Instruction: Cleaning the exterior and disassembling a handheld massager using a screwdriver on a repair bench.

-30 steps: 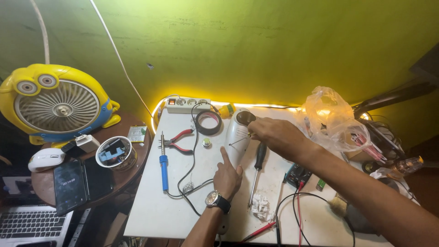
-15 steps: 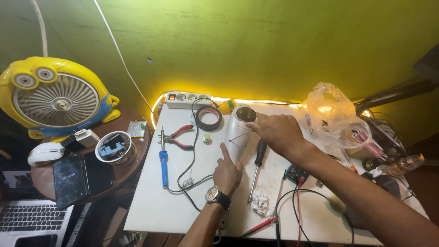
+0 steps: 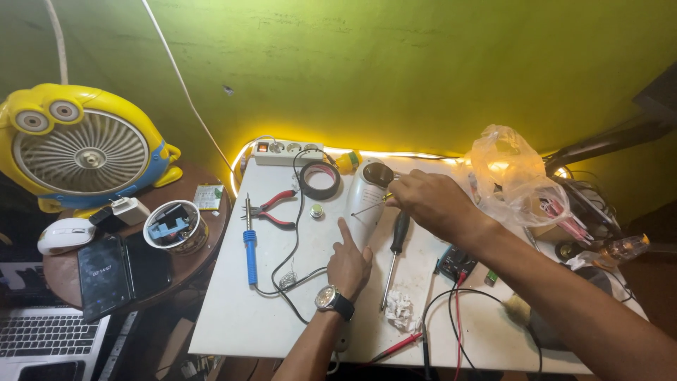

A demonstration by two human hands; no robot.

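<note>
- Clutter first, far left: yellow desk fan (image 3: 81,148), computer mouse (image 3: 65,235), dark phone (image 3: 104,276), all on round brown side table (image 3: 201,248), off the work surface.
- Blue-handled soldering iron (image 3: 250,247) and red-handled pliers (image 3: 271,209) laid parallel on white board (image 3: 233,317), within reach, beside a black tape roll (image 3: 319,180).
- Left hand (image 3: 348,263): wrist down on the board, index finger stretched out, touching white plastic housing (image 3: 367,201) near its lower edge, seemingly steadying it; other fingers curled, gripping nothing.
- Right hand (image 3: 434,204): fingers pinched on something small at the housing's upper right; object too hidden to name.
- Black-handled screwdriver (image 3: 395,248) parked just right of the housing.
- Plastic bag (image 3: 511,180) and wires crowding the right edge; open room only front left.
</note>
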